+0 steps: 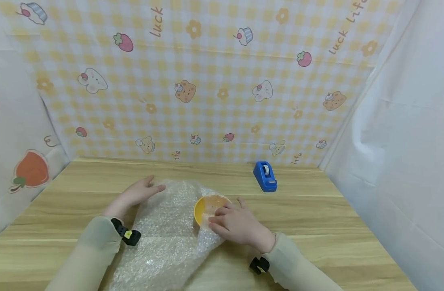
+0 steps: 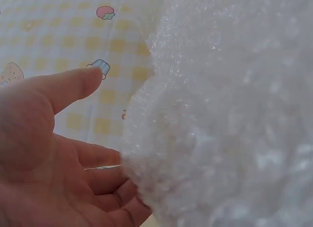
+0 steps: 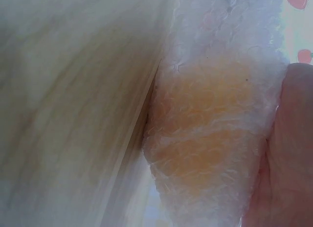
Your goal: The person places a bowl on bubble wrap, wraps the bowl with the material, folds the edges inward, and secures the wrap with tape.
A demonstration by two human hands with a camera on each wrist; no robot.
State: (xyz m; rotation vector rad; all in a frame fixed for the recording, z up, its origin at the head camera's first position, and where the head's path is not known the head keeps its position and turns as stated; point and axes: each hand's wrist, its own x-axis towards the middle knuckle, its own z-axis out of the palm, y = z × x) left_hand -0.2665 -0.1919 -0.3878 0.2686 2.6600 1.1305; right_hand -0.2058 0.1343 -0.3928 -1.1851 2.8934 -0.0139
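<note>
A sheet of bubble wrap (image 1: 171, 226) lies over the middle left of the table, with its right part drawn up around a yellow cup (image 1: 198, 210). The cup's round rim shows on the left; wrap covers part of its opening. My right hand (image 1: 240, 224) is at the cup's right side, fingers bent over the rim and holding the wrap there. In the right wrist view, the wrapped yellow side shows through the plastic beside the palm (image 3: 288, 153). At the sheet's far left edge, my left hand (image 1: 139, 192) has its thumb and fingers spread, fingertips at the wrap.
A blue tape dispenser (image 1: 265, 176) stands at the back right of the wooden table (image 1: 316, 226). Behind it hangs a yellow checked cloth (image 1: 222, 113) with printed figures, and white cloth hangs at both sides.
</note>
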